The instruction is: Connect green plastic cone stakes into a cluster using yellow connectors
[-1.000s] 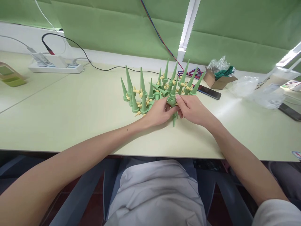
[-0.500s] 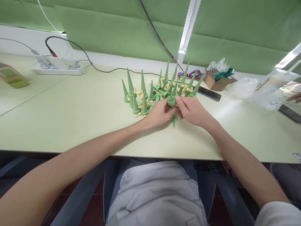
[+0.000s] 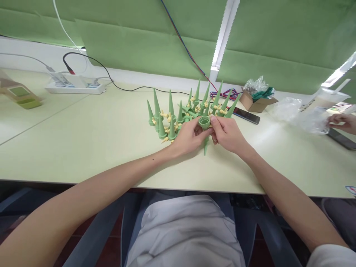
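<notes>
A green plastic cone [image 3: 204,122] points down toward the tabletop, its round open end facing up. My left hand [image 3: 189,134] is closed around its left side. On the other side, the thumb and fingers of my right hand [image 3: 224,131] pinch it near the rim; what lies between those fingertips is mostly hidden. Just beyond my hands stand several green cones [image 3: 171,105] with small yellow valve pieces [image 3: 168,117] on them. A few more green cones lie on their sides among them, partly hidden by my hands.
A phone [image 3: 246,115] and a cardboard box [image 3: 257,103] lie behind my right hand. Farther right are clear plastic bags [image 3: 302,113], a cup [image 3: 324,99], another phone [image 3: 342,138] and a person's hand [image 3: 345,122]. A power strip [image 3: 75,88] sits back left.
The view has shifted slightly. The held cone's open end now faces more toward the camera, with both my hands still on it. The other person's hand has moved further into view at right.
</notes>
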Action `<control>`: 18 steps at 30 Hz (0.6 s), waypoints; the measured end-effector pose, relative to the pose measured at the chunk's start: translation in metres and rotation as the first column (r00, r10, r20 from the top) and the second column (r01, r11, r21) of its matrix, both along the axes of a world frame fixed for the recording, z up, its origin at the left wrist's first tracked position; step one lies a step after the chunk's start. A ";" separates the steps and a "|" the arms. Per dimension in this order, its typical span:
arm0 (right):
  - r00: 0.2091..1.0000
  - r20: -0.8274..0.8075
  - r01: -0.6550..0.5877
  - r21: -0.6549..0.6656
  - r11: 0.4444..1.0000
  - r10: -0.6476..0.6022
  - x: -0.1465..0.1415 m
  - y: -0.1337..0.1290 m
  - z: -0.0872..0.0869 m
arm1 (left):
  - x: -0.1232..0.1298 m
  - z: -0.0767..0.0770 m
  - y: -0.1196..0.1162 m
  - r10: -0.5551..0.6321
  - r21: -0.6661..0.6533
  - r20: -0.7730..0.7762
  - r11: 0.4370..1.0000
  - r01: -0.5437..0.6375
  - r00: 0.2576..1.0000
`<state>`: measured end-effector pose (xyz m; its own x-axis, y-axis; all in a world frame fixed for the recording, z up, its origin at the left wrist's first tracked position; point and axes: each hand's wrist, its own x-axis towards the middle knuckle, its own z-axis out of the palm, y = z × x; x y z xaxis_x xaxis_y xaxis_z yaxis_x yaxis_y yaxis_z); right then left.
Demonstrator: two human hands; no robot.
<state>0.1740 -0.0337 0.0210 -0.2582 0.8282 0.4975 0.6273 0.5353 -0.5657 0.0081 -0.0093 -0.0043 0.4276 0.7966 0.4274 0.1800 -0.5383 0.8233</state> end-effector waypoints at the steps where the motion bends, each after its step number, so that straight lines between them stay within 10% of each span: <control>1: 1.000 -0.030 -0.006 -0.008 1.000 0.006 0.000 0.000 0.000 | 0.000 0.000 0.000 0.000 0.007 0.010 1.000 0.000 1.000; 18: 0.957 -0.288 -0.077 -0.090 0.993 0.048 -0.002 -0.001 -0.003 | -0.002 0.007 -0.005 0.022 0.030 0.075 0.999 -0.024 0.997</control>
